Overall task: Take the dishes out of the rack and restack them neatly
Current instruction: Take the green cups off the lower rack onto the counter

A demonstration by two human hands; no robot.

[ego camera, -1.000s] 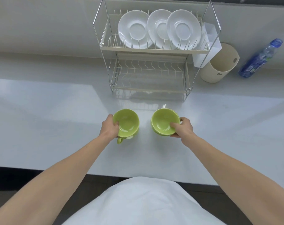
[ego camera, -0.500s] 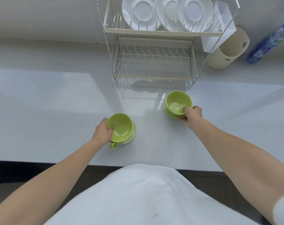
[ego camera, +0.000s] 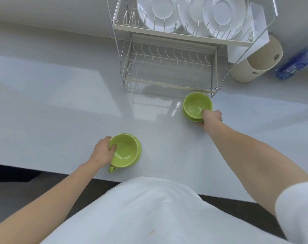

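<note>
My left hand (ego camera: 103, 152) grips the rim of a green cup (ego camera: 125, 152) near the counter's front edge, thumb inside; its handle points toward me and a second green piece shows under it. My right hand (ego camera: 212, 117) holds another green cup (ego camera: 196, 104), which sits on a green saucer just in front of the wire dish rack (ego camera: 167, 64). Three white plates (ego camera: 190, 13) stand upright in the rack's upper tier. The lower tier holds nothing.
A beige cylindrical holder (ego camera: 259, 62) stands right of the rack, with a white plastic caddy (ego camera: 255, 32) hanging on the rack's side. A blue water bottle (ego camera: 297, 64) lies at the far right. The white counter (ego camera: 52, 103) ends close to my body.
My right hand has carried its green cup away from me toward the rack's front right corner. My left hand and its cup stayed near the front edge. The view tilted downward.
</note>
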